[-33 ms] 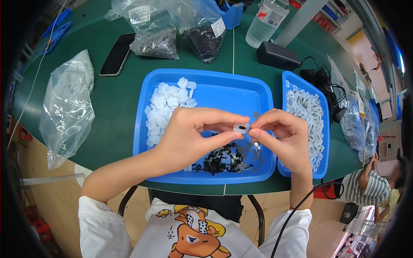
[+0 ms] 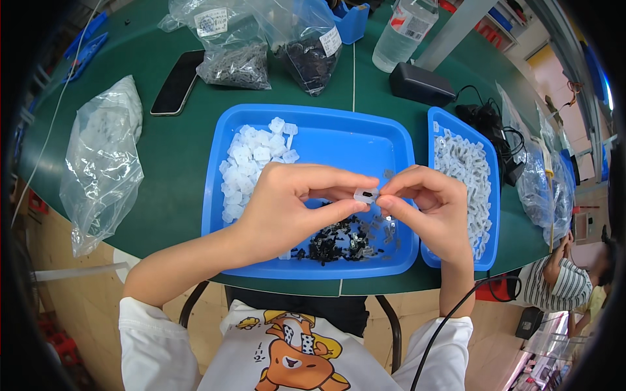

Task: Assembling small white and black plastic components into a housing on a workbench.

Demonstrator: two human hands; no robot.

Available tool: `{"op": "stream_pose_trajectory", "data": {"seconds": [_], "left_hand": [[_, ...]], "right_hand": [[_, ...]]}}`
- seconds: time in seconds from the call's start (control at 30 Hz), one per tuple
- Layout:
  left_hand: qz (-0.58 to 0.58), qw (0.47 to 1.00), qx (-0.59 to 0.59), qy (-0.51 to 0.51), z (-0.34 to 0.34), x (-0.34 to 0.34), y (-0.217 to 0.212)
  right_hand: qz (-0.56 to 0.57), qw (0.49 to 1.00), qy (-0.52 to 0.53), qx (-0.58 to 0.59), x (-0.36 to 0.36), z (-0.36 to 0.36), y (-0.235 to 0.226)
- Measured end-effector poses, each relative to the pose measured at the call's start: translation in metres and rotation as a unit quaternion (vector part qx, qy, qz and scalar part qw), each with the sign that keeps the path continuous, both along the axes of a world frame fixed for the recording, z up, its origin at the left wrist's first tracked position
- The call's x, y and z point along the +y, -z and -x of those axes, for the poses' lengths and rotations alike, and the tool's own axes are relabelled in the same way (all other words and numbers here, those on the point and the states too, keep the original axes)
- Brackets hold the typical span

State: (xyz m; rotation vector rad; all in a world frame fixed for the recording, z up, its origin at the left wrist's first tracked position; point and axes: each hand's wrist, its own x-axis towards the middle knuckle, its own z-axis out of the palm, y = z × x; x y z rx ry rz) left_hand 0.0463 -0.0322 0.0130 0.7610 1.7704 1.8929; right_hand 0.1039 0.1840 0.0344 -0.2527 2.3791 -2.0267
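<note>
My left hand pinches a small translucent white plastic piece between thumb and forefinger. My right hand meets it from the right, its fingertips pressing a tiny black part against the white piece. Both hands hover over a large blue tray. In the tray, a heap of white pieces lies on the left and a scatter of small black parts near the front edge.
A narrower blue tray of white pieces stands to the right. Clear bags of parts lie left and at the back. A phone, a bottle, a black adapter with cables, and the green table's front edge surround them.
</note>
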Motion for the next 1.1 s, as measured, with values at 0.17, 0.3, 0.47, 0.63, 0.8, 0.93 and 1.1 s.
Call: {"op": "stream_pose_trajectory", "data": {"seconds": [0.17, 0.3, 0.47, 0.63, 0.8, 0.93, 1.1], "left_hand": [[-0.004, 0.999, 0.043, -0.005, -0.0005, 0.0009, 0.0043], [0.027, 0.99, 0.139, -0.02, 0.0003, 0.0002, 0.0036], [0.028, 0.977, 0.207, -0.03, 0.0014, 0.0006, 0.0029], [0.0, 0.981, 0.189, -0.039, 0.0015, 0.0017, -0.0004], [-0.016, 0.988, 0.155, -0.015, 0.0014, -0.0003, -0.0001], [-0.026, 0.989, 0.144, -0.009, 0.0006, -0.0007, 0.0006], [-0.021, 0.984, 0.174, -0.01, 0.0009, -0.0021, -0.0008]], "right_hand": [[0.009, 1.0, 0.001, 0.005, 0.0001, -0.0001, 0.0029], [0.01, 1.0, 0.015, -0.011, -0.0033, -0.0004, 0.0014], [0.037, 0.999, 0.001, -0.001, -0.0041, 0.0004, 0.0017], [0.101, 0.994, -0.037, -0.025, 0.0006, -0.001, -0.003], [0.121, 0.991, -0.054, -0.028, 0.0023, -0.0001, -0.0015], [0.117, 0.991, -0.062, -0.02, 0.0041, 0.0011, 0.0007], [0.103, 0.993, -0.059, 0.001, 0.0031, 0.0023, 0.0044]]}}
